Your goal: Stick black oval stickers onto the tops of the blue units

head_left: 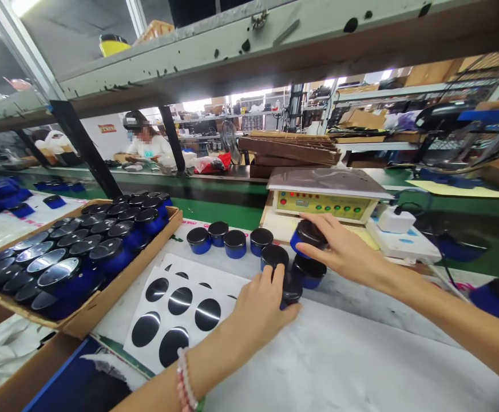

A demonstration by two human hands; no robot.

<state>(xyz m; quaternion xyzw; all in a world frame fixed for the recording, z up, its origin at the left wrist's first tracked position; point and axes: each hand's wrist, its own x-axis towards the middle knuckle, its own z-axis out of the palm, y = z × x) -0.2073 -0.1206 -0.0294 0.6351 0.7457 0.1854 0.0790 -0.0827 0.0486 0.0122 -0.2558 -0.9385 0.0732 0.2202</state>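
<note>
My left hand, with a beaded bracelet at its wrist, is closed around the side of a round blue piece with a glossy black top. Its fingertips also reach the front of a second such piece just behind. To the right, my right hand grips another round blue piece between thumb and fingers. Below that one sits a similar piece. Several more stand in a loose group farther back, among them one blue piece. Left of my left hand lies a white sheet of black round stickers.
A cardboard tray full of black-topped blue pieces stands at left. Behind my right hand is a control box with lit buttons, beside a white power strip. A shelf beam crosses overhead. A co-worker sits across the bench.
</note>
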